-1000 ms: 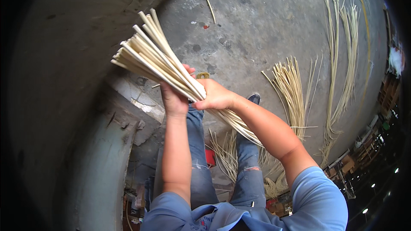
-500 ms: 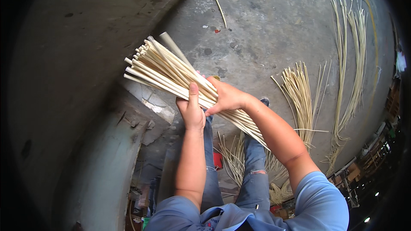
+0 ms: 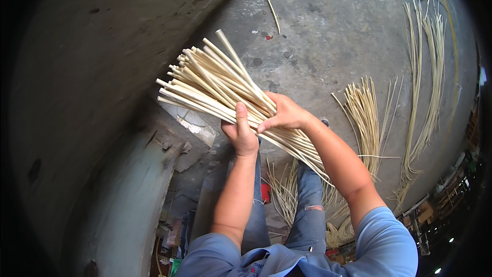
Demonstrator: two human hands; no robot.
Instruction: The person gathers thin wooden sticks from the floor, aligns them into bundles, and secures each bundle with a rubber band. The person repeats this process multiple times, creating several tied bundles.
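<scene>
A thick bundle of pale rattan canes [image 3: 215, 79] is held up slantwise in front of me, its cut ends fanned out at the upper left. My left hand [image 3: 241, 131] grips the bundle from below and the near side, thumb laid up over the canes. Wrapped round the far side is my right hand [image 3: 284, 112], its thumb across the top of the bundle near the left hand. The fingers beneath the canes are hidden. Past my right hand the canes run down toward my knees, their lower part passing under my right forearm.
On the concrete floor [image 3: 318, 46] to the right lies another cane bundle [image 3: 365, 118], with long thin strands [image 3: 434, 72] farther right. More canes [image 3: 283, 192] lie between my legs. A dark wall-like surface [image 3: 123, 36] rises at left. One loose cane [image 3: 271, 10] lies ahead.
The bundle's cut ends have spread wider apart, with several canes on the far side splayed outward. Both hands keep hold. The whole view has shifted slightly.
</scene>
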